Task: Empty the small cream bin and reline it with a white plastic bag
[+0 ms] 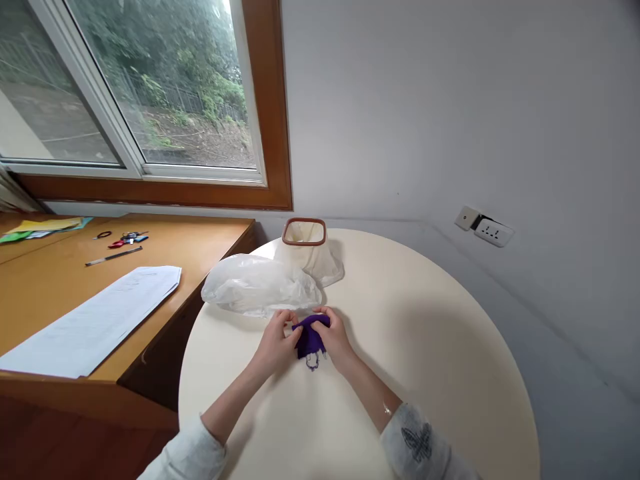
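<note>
A small purple cloth (310,340) is held up over the round table between my two hands. My left hand (276,341) pinches its left upper edge between thumb and fingers. At the opposite upper edge, my right hand (337,339) grips it the same way. The cloth's lower edge looks uneven, and a thin greyish loop hangs from it; I cannot make out what the loop is made of. Just beyond my hands lies a crumpled translucent plastic bag (257,283). Some of the cloth is hidden by my fingers.
Behind the bag stands a bin with a brown rim (304,242) and a pale liner. The round cream table (425,373) meets a wooden desk (200,230) on the left, with papers (100,320), a pen (114,256) and scissors (120,243). Wall sockets (494,232) are at right.
</note>
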A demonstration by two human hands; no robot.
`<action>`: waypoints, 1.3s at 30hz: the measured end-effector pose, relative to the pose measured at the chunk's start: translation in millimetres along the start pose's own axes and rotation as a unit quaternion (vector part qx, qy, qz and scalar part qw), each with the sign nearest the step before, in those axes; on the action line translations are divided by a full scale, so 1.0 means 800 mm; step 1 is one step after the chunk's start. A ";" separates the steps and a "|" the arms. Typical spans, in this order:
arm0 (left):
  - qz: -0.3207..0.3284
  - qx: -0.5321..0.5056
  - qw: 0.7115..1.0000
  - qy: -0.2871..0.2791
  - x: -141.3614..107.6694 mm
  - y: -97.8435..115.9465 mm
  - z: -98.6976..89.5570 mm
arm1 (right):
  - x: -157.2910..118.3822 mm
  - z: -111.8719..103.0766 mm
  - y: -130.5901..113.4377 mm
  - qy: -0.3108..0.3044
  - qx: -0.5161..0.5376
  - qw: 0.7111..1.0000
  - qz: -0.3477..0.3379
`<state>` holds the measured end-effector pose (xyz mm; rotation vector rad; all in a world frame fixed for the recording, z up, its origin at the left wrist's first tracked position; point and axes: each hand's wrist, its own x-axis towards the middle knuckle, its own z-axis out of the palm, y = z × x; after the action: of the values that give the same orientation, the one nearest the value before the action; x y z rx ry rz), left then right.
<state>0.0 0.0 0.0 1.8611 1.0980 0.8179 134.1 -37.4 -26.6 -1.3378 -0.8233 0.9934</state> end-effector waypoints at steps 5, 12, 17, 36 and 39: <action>-0.036 -0.078 0.996 -0.018 -0.001 0.008 0.000 | 0.000 0.007 -0.002 -0.006 0.001 0.999 -0.043; -0.111 -0.212 0.970 -0.051 0.001 0.013 -0.020 | -0.004 0.006 -0.007 -0.044 0.045 0.998 -0.020; -0.200 -0.327 0.903 -0.196 -0.006 0.018 -0.044 | -0.014 0.011 -0.025 -0.117 0.119 0.986 0.024; -0.215 -0.249 0.933 -0.147 -0.016 -0.012 -0.130 | 0.041 -0.008 -0.050 -0.133 -0.043 0.987 -0.073; -0.213 -0.203 0.940 -0.171 -0.016 -0.013 -0.135 | 0.034 -0.002 -0.036 -0.176 -0.091 0.978 -0.067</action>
<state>-98.6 25.3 39.0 1.2929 0.9697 0.4067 149.3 -11.9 0.0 -1.2558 -1.2829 1.0828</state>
